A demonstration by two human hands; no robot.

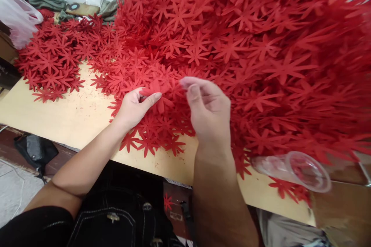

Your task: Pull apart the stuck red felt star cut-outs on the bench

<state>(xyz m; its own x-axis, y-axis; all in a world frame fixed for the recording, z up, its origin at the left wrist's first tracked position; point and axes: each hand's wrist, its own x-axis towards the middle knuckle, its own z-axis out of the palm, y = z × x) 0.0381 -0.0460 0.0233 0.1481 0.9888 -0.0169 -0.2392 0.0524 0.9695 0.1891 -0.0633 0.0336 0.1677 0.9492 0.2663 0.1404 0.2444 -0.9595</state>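
Between the thumb and fingers of my left hand (pixel 139 102) is a red flower-shaped cutout (pixel 160 92) with long narrow petals. My right hand (pixel 207 104) is just to the right of it, thumb and forefinger brought together in a pinch. Whatever sits between those fingertips is too blurred to make out. Both hands are above a loose spread of the same red cutouts (pixel 156 131) on the table. Behind and to the right rises a big heap of red cutouts (pixel 232 42), much taller than my hands.
A smaller pile of cutouts (pixel 52 56) lies on the left of the pale table (pixel 87 100), near a plastic bag (pixel 20 15). At the right front, a clear plastic cup (pixel 292 170) lies on its side. A black pouch (pixel 35 150) hangs below the table's edge.
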